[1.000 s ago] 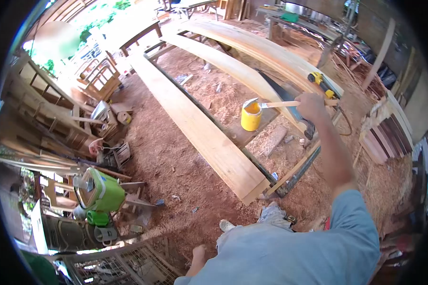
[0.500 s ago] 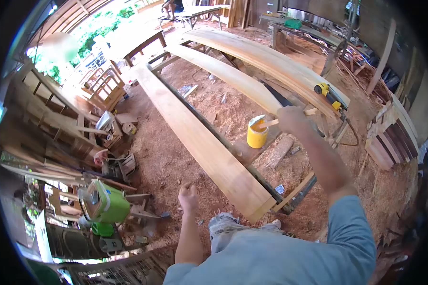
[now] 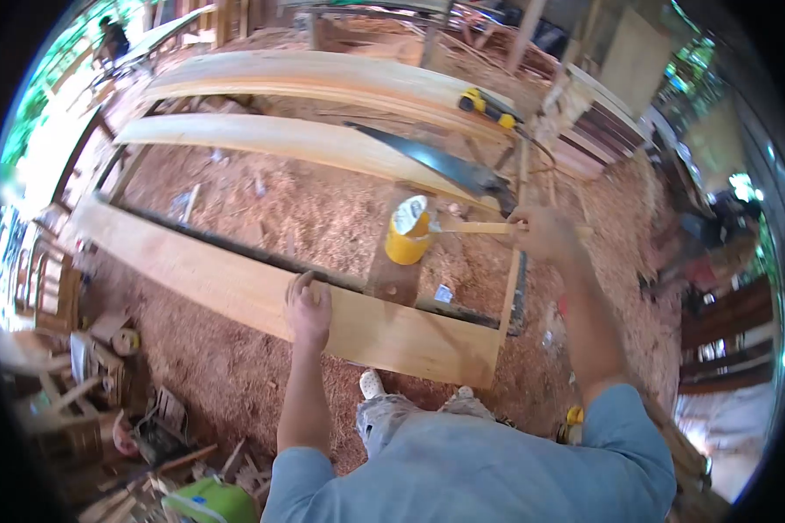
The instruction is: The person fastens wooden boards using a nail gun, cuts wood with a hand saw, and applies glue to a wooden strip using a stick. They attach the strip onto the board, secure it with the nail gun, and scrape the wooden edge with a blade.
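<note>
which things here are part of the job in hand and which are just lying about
Seemingly in use:
wooden stick, held in the right hand
yellow container, at the stick's end
near plank, left hand over it

Apparently just lying about:
handsaw, at the middle plank
yellow power tool, on the far boards
green object, lower left

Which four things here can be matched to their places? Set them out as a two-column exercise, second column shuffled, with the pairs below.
1. saw
2. stick
3. power tool
4. can

A. in the grip of the right hand
B. on the far boards
C. at the stick's left end
D. at the right end of the middle board

Pairs: 1-D, 2-A, 3-B, 4-C
</note>
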`<move>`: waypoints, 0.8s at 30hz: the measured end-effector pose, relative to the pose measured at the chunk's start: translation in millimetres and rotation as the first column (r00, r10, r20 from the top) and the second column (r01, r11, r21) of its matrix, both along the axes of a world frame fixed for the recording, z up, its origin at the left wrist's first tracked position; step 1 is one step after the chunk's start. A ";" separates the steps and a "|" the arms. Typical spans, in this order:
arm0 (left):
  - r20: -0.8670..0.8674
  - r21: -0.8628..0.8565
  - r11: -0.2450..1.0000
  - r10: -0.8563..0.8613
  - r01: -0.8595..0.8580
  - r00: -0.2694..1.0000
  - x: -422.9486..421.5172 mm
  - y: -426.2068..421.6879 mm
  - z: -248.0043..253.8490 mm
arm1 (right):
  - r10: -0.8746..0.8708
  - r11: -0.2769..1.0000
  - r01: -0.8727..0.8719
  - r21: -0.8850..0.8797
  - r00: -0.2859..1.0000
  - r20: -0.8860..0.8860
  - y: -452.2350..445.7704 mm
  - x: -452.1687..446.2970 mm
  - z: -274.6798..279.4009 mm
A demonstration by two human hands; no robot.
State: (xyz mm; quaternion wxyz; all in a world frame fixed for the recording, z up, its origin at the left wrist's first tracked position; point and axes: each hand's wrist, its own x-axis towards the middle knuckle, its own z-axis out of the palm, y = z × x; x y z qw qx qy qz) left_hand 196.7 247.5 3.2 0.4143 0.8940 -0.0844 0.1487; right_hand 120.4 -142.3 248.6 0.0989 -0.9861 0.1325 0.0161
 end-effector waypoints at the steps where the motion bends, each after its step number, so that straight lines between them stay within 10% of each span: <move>1: -0.010 0.167 0.985 -0.047 0.048 0.999 7.5 -5.7 0.3 | -0.044 0.998 0.044 0.049 0.999 0.004 -3.3 -15.0 -3.8; 11: -0.256 0.672 0.707 -0.060 0.222 0.965 33.0 -33.2 1.8 | -0.448 0.675 0.311 0.670 0.894 0.036 33.3 -206.8 -104.0; 13: -0.273 0.649 0.720 -0.080 0.245 0.959 40.5 -36.0 2.0 | -0.576 0.220 0.377 0.900 0.795 -0.192 63.1 -252.1 -127.3; 24: -0.360 0.737 0.656 0.179 0.162 0.916 47.0 -63.3 12.9 | -0.765 -0.123 0.359 0.925 0.559 -0.319 158.6 -309.6 -209.3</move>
